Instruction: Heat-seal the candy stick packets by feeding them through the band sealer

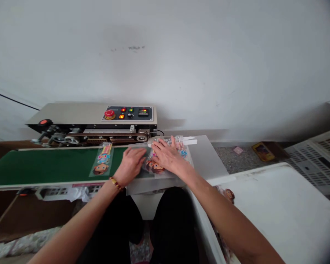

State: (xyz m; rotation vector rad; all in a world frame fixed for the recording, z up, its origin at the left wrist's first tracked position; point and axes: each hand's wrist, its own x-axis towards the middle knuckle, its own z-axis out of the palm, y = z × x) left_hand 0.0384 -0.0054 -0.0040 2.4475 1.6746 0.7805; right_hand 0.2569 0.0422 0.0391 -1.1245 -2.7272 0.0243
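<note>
Several clear printed bags (157,168) with a cartoon face lie on a pale sheet beside the green conveyor belt (68,165). My right hand (167,156) rests on these bags with its fingers spread. Close to their left edge is my left hand (130,165), its fingers slightly bent and held together over clear plastic; what they hold, if anything, is hidden. Another printed clear bag (101,161) lies on the belt, to the left of my left hand, touched by neither hand.
Behind the belt stands a sealing machine (79,113) with a red button and lit display. A white surface (275,209) is at the right, near a plastic crate (319,161). A cardboard box (33,216) sits below the belt.
</note>
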